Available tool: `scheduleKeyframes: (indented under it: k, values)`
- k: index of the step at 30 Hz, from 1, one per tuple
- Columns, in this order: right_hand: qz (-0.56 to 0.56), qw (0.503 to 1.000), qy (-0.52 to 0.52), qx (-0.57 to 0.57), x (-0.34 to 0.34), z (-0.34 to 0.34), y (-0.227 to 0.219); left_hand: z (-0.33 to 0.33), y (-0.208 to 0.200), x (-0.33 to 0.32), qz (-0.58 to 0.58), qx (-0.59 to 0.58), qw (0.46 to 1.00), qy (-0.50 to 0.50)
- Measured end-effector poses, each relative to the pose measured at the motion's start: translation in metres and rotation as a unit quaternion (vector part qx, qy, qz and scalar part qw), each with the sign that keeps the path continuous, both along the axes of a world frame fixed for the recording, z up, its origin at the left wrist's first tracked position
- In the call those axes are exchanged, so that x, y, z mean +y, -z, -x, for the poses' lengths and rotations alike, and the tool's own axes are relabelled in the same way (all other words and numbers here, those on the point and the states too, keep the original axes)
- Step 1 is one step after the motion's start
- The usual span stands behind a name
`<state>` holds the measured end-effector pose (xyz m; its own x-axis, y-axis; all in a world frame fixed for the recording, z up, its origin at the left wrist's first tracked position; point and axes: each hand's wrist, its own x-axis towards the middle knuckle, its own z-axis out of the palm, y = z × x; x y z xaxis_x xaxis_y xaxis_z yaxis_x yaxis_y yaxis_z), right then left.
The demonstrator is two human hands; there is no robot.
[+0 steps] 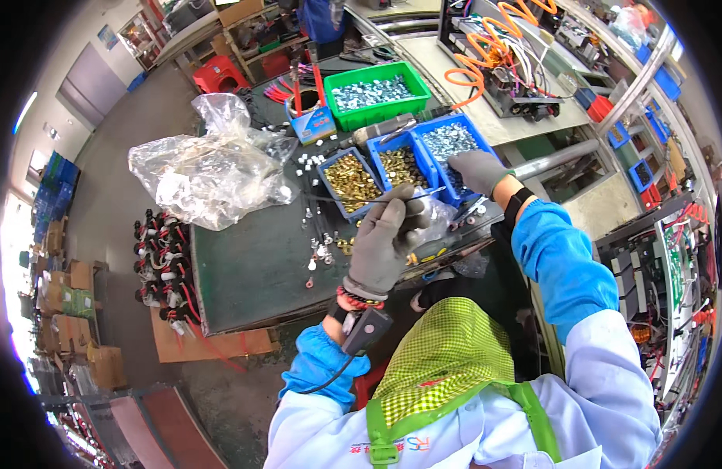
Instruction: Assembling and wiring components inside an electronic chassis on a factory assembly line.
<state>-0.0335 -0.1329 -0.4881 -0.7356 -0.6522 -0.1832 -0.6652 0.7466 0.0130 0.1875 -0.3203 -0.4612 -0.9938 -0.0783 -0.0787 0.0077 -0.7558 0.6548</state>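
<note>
My left hand (380, 242), in a grey glove, is closed with fingers pinched on a thin dark cable (330, 200) that runs sideways past the fingertips. What sits at the cable's right end is too small to tell. My right hand (480, 171), gloved too, reaches into a blue bin of small silver metal parts (448, 141). Its fingers are bent together, and what they hold, if anything, is hidden. Left of that bin are a blue bin of brass-coloured parts (402, 166) and a further bin of brass-coloured parts (350, 181).
A green bin of silver pieces (377, 95) stands behind. Crumpled clear plastic bags (212, 168) lie on the dark table (244, 270). Ring terminals (320, 252) are scattered near my left hand. A bundle of wired parts (164, 270) hangs at the left edge. An orange coiled hose (464, 76) hangs beyond.
</note>
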Motion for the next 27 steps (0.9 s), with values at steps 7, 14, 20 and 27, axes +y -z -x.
scheduleKeyframes:
  k: [7,14,20,27]
  values:
    - [0.113,0.986,-0.021,0.118,0.010,0.010,0.011,0.001,0.024,0.013,-0.041,-0.026,0.997,-0.057]
    - [0.412,0.907,0.011,0.086,0.021,-0.100,-0.088,0.016,0.019,0.051,-0.194,-0.012,0.979,-0.058]
    - [0.360,0.924,0.029,0.126,0.075,-0.208,-0.106,0.016,-0.018,0.139,-0.146,-0.038,0.978,0.147]
    - [0.518,0.769,0.362,0.092,0.205,-0.315,-0.110,-0.019,-0.020,0.225,-0.177,-0.052,0.924,0.334]
